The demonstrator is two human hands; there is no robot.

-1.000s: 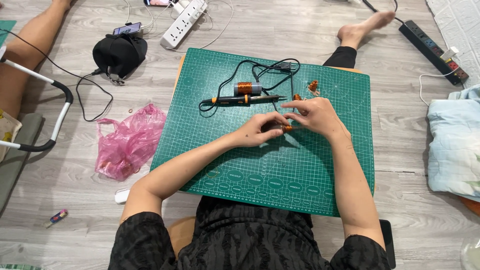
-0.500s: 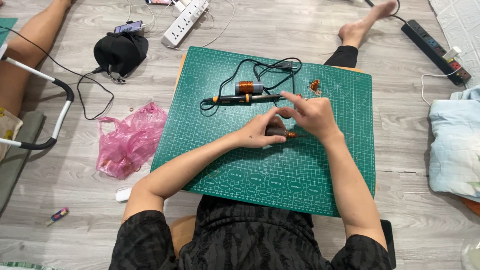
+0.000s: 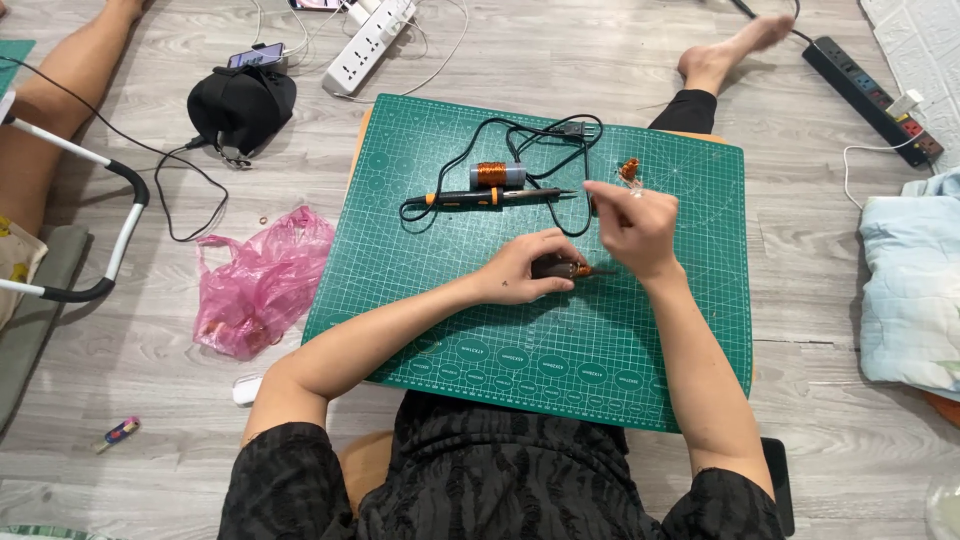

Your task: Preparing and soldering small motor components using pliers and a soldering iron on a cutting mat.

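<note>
Near the middle of the green mat (image 3: pixel 450 300), the left hand (image 3: pixel 525 268) pinched a small dark part with an orange tip (image 3: pixel 568 268) in its fingers, while the right hand (image 3: pixel 632 225) hung just above, fingertips pressed together, near the soldering iron (image 3: pixel 490 197).

A green gridded cutting mat (image 3: pixel 450 330) fills the centre of the frame. On its upper part lie an orange-and-black soldering iron (image 3: pixel 490 197), a copper wire spool (image 3: pixel 497 174) just behind it, and a black coiled cord (image 3: pixel 545 140). Left of the mat lies a crumpled pink plastic bag (image 3: pixel 258 282); a white power strip (image 3: pixel 368 44) sits at upper centre.
</note>
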